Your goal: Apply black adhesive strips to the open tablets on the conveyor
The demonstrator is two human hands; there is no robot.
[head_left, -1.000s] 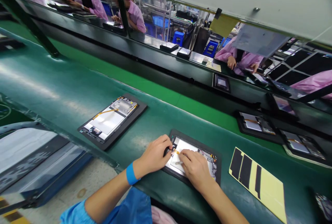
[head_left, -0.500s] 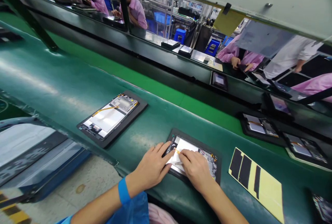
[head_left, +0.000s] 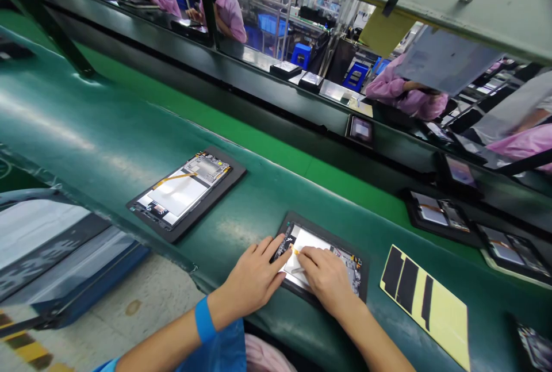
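An opened tablet (head_left: 314,238) lies on a black pad (head_left: 284,223) in front of me, its white battery area and circuit board exposed. My left hand (head_left: 252,276) rests at its left end, fingers stretched out over the edge. Closed in a pinch, my right hand (head_left: 328,277) is over the middle of the tablet, its fingertips at the orange ribbon cable (head_left: 295,250). The cable's far part is hidden beneath that hand. Something greyish shows under the right fingers, too small to name.
Another opened tablet (head_left: 183,192) on a pad lies to the left on the green bench (head_left: 107,142). A pale yellow sheet with black strips (head_left: 448,320) is at the right. Beyond, a conveyor carries several tablets (head_left: 431,211), with co-workers in pink (head_left: 230,10) behind it.
My hands and the tablet hardly move. In the background, the co-worker at the right has raised their hands, and the person in white has shifted right. The view has tilted slightly.
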